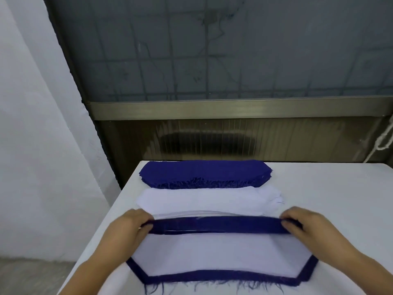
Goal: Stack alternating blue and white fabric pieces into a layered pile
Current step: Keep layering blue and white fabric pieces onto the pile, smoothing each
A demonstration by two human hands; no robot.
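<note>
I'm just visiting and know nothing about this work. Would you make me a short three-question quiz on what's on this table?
1. True or false: the blue stack lies farther from the person than the white stack.
2. Which colour is the top layer of the near pile? A) blue B) white C) grey
3. What do the left hand and right hand hold?

Key: 1. True. 2. B, white, with a blue piece's edges showing around it. 3. Each grips one end of the pile's far edge, which is folded or lifted toward the person.

Blue pile (204, 173), white pile (208, 199)
</note>
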